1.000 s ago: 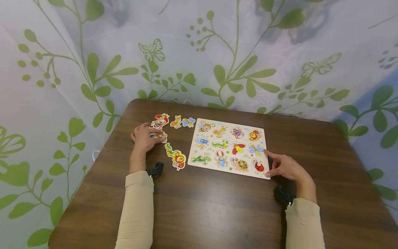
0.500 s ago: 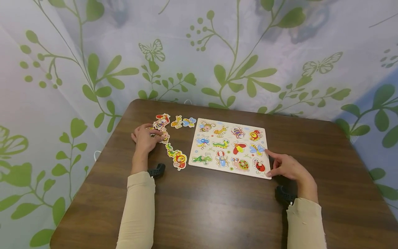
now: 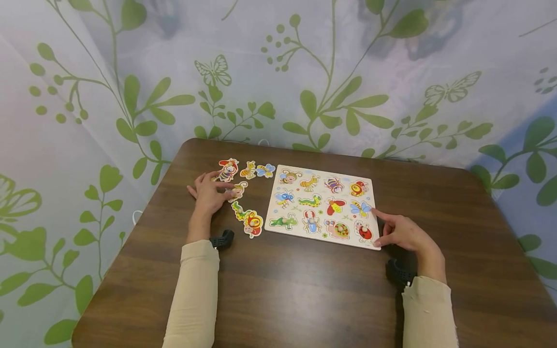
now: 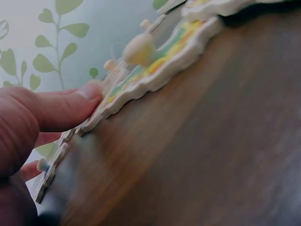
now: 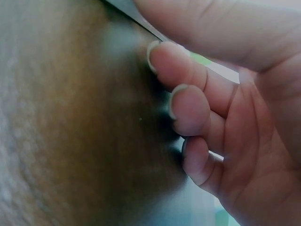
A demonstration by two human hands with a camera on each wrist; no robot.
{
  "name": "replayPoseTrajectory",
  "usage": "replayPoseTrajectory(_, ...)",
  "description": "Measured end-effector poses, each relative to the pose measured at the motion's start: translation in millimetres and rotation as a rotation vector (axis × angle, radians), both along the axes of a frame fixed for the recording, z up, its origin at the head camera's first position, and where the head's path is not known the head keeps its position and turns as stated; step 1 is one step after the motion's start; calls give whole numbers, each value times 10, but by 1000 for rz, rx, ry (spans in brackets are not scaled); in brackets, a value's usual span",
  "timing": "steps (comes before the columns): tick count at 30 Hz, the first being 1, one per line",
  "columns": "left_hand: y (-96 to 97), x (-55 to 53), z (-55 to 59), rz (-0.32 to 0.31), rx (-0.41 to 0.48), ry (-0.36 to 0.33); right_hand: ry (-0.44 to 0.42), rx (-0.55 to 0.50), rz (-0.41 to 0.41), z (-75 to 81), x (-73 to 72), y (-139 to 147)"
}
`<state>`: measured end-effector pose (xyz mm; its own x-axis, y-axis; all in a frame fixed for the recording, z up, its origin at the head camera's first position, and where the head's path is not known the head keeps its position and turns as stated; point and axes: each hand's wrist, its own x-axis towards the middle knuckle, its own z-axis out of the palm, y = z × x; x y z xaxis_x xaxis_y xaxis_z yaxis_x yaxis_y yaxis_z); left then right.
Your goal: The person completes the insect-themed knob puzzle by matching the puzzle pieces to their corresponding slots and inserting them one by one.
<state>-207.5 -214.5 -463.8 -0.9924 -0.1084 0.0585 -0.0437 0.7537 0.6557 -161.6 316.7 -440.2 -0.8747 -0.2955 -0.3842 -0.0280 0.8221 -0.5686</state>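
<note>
My left hand [image 3: 210,193] pinches a bee puzzle piece [image 3: 238,190] between thumb and fingers, left of the board. In the left wrist view the thumb [image 4: 70,108] is beside a row of wooden pieces with round knobs; what lies under the fingertips is partly hidden. Close to that hand are a caterpillar piece [image 3: 239,210] and a red-and-yellow butterfly piece [image 3: 254,222]. My right hand [image 3: 404,233] holds the insect puzzle board [image 3: 322,180] at its right edge, thumb at the near corner. Its other fingers [image 5: 190,108] curl below the board's edge.
Beyond the left hand lie a spider piece [image 3: 227,174] overlapping a red-winged piece, an ant piece [image 3: 248,170] and a blue-winged piece [image 3: 266,170]. Several knobbed pieces sit in the board's near row. A leaf-patterned curtain [image 3: 278,106] hangs behind the brown table [image 3: 278,295].
My left hand has shifted slightly to the right with the bee piece, showing more of the spider piece behind it. The right hand stays on the board's edge.
</note>
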Motion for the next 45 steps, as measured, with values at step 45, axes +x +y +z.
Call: replayPoseTrajectory(45,985,-250,247,-279,-16,250,15,-18,0,-13,6,3)
